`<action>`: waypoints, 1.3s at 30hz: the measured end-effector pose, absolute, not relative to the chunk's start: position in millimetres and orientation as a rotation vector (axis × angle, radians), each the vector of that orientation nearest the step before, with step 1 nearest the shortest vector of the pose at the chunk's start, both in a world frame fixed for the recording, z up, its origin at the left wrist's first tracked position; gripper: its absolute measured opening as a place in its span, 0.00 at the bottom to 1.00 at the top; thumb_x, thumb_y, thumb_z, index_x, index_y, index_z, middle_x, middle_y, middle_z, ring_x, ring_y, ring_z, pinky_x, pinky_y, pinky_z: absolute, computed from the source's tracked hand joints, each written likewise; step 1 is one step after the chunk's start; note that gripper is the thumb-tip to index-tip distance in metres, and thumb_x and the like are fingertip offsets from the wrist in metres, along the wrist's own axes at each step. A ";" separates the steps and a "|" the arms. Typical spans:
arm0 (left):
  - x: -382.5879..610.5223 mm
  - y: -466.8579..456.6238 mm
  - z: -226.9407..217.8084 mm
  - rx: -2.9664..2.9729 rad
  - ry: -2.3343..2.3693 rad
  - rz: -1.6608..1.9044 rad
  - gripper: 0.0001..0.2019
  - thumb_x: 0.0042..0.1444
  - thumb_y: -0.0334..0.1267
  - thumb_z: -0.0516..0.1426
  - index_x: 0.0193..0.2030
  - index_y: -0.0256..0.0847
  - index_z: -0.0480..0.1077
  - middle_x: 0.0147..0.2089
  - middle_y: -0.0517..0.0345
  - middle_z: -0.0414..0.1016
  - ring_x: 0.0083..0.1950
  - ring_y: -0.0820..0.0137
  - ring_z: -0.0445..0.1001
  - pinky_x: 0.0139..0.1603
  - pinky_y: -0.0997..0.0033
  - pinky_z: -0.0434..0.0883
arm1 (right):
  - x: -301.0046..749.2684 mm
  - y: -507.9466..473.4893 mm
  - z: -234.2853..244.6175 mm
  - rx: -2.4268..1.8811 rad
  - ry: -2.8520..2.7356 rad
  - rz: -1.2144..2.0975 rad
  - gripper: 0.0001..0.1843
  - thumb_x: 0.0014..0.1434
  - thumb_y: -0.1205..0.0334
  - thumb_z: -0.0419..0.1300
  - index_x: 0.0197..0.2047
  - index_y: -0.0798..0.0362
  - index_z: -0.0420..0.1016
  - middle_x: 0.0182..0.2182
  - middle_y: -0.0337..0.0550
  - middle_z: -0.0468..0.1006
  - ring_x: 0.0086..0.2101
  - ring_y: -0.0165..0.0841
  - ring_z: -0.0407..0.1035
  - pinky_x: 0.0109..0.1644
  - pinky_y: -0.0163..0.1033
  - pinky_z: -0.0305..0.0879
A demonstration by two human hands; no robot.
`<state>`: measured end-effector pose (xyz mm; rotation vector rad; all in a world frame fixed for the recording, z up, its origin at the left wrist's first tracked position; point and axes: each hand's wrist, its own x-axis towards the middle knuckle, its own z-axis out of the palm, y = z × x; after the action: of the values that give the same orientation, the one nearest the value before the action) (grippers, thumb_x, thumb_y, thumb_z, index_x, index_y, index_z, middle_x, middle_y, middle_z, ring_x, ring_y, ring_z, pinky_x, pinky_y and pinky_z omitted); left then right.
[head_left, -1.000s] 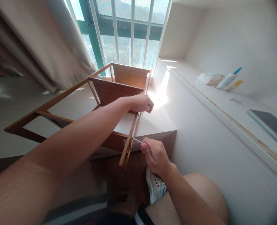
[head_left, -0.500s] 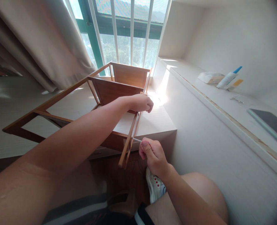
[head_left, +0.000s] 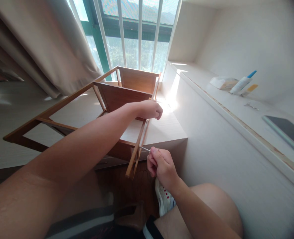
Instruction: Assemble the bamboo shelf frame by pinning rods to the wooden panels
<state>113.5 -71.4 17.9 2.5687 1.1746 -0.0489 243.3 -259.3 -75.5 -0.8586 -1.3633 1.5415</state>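
Note:
A brown wooden shelf frame point(head_left: 125, 92) with slanted panels lies on its side on the pale ledge. My left hand point(head_left: 150, 109) reaches across it, its fingers curled closed over the near-side wooden rails. Lower down, my right hand point(head_left: 163, 165) is closed around a tool with a thin metal shaft point(head_left: 145, 149). The shaft's tip meets the side rail point(head_left: 137, 149) where a panel joins it. My fingers hide the tool's other end, so I cannot tell its exact kind.
On the right-hand counter point(head_left: 236, 122) are a white packet point(head_left: 223, 82), a tube with a blue cap point(head_left: 242, 83), a small metal piece point(head_left: 251, 106) and a dark flat device point(head_left: 286, 132). A barred window point(head_left: 139, 39) and a curtain point(head_left: 42, 43) stand behind.
My right hand has turned slightly at the wrist, and its fingers have shifted around the tool. The left hand and the shelf frame have stayed in place.

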 end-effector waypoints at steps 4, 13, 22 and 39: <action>113.3 -70.8 17.5 2.570 1.180 -0.043 0.15 0.53 0.35 0.51 0.37 0.46 0.79 0.46 0.53 0.74 0.45 0.63 0.72 0.46 0.64 0.66 | 245.0 -257.2 -72.3 -0.826 -1.324 1.649 0.29 0.70 0.49 0.47 0.19 0.49 0.53 0.09 0.32 0.59 0.12 0.25 0.51 0.18 0.35 0.45; 113.4 -70.9 17.8 2.565 1.192 -0.041 0.15 0.53 0.36 0.51 0.37 0.46 0.80 0.47 0.54 0.75 0.45 0.64 0.72 0.46 0.65 0.66 | 246.7 -255.4 -71.4 -0.910 -1.445 1.418 0.28 0.71 0.47 0.47 0.20 0.49 0.55 0.12 0.33 0.60 0.16 0.26 0.54 0.24 0.36 0.51; 112.9 -69.3 16.6 2.575 1.183 -0.046 0.15 0.53 0.36 0.51 0.37 0.46 0.79 0.46 0.54 0.75 0.44 0.64 0.72 0.44 0.67 0.66 | 258.4 -250.8 -67.3 -0.917 -1.769 1.171 0.26 0.73 0.51 0.45 0.24 0.51 0.61 0.19 0.36 0.64 0.22 0.28 0.59 0.29 0.36 0.54; 113.1 -68.9 16.2 2.580 1.167 -0.038 0.15 0.52 0.36 0.51 0.37 0.45 0.79 0.44 0.56 0.77 0.43 0.65 0.72 0.44 0.67 0.65 | 266.9 -238.9 -80.1 -0.903 -1.985 1.002 0.23 0.72 0.50 0.45 0.28 0.51 0.62 0.22 0.37 0.64 0.24 0.30 0.59 0.32 0.36 0.55</action>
<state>113.1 -68.9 16.2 2.5795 1.1668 -0.0376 266.9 -238.9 -80.1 -0.9027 -1.9855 1.0023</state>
